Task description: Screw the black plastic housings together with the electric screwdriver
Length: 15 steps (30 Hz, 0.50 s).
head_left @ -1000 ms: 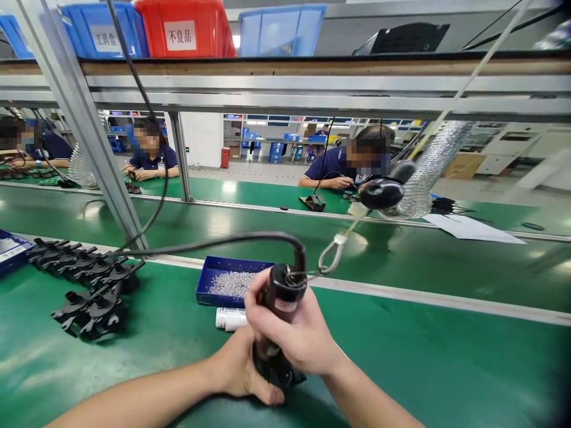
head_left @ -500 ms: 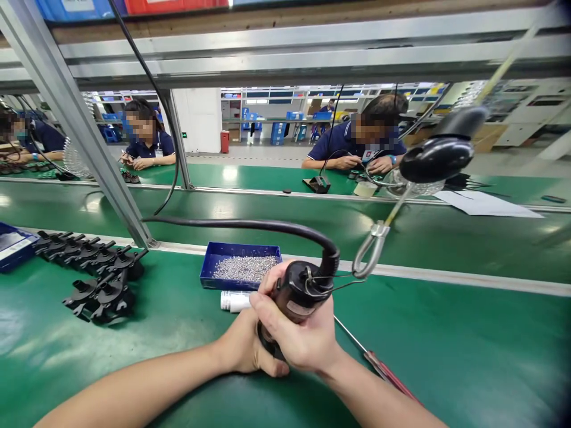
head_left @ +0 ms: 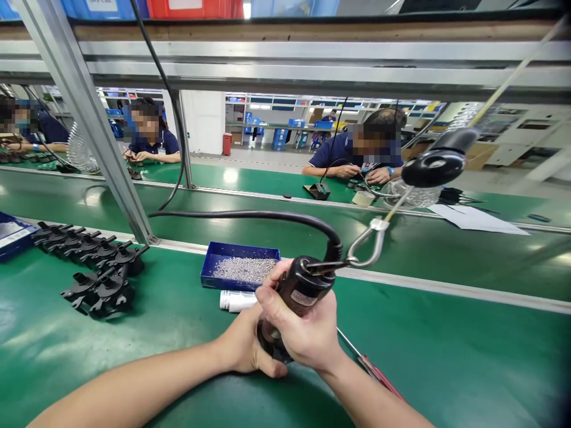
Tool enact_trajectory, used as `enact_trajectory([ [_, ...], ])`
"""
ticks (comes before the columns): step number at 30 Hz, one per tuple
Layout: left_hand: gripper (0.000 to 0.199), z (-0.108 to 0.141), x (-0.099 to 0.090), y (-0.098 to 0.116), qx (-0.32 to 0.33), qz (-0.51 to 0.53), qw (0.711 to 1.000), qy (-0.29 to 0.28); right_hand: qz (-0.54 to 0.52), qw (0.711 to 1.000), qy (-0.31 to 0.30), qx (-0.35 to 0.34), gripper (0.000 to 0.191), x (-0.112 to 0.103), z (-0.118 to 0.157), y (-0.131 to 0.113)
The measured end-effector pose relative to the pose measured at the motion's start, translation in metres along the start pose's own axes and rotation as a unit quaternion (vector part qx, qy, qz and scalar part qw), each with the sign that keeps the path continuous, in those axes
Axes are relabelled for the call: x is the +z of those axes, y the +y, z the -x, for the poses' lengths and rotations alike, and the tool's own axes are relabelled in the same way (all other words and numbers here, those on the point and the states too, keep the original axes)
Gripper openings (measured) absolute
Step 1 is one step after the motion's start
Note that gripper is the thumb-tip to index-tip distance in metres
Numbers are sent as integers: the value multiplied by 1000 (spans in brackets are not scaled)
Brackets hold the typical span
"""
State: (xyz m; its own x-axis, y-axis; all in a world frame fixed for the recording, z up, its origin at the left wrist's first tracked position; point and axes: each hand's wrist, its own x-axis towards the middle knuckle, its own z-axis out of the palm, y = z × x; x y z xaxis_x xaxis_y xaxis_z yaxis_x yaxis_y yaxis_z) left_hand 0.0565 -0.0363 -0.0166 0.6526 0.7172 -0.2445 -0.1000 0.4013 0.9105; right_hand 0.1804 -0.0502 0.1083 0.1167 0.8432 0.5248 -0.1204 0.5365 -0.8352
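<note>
from my remote seat i have the right hand (head_left: 307, 336) wrapped around a black corded driver (head_left: 306, 294), its fingers (head_left: 274, 300) closed firmly on the body, the thumb across the near side. the driver leans, its top end toward the right, and a black cable (head_left: 250, 215) arches out of that end to the left. a metal wire loop (head_left: 375, 244) is hooked to the top as well.

i've got the left hand (head_left: 243, 342) curled at the driver's lower end, around a black part (head_left: 272, 348) that sits low over the tabletop (head_left: 464, 356); its thumb lies along the near side. most of its other fingers are hidden, so i cannot tell how tightly they grip.

just beyond the hands i see a blue tray (head_left: 207, 278) of small metal pieces (head_left: 245, 269), with a white roll (head_left: 236, 301) just in front of it. a red-handled screwdriver (head_left: 379, 377) lies beside the right wrist, partly behind the forearm. well to the left, black molded parts (head_left: 104, 291) stand grouped together.
</note>
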Motion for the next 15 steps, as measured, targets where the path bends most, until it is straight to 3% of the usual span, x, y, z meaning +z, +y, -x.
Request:
enact_trajectory([
  [6, 113, -6, 0, 4, 218, -83, 971, -55, 17, 1000, 15, -11, 17, 1, 1, 4],
  [15, 117, -5, 0, 0, 223, -100, 968, -56, 3, 1000, 4, -4, 17, -1, 9, 10],
])
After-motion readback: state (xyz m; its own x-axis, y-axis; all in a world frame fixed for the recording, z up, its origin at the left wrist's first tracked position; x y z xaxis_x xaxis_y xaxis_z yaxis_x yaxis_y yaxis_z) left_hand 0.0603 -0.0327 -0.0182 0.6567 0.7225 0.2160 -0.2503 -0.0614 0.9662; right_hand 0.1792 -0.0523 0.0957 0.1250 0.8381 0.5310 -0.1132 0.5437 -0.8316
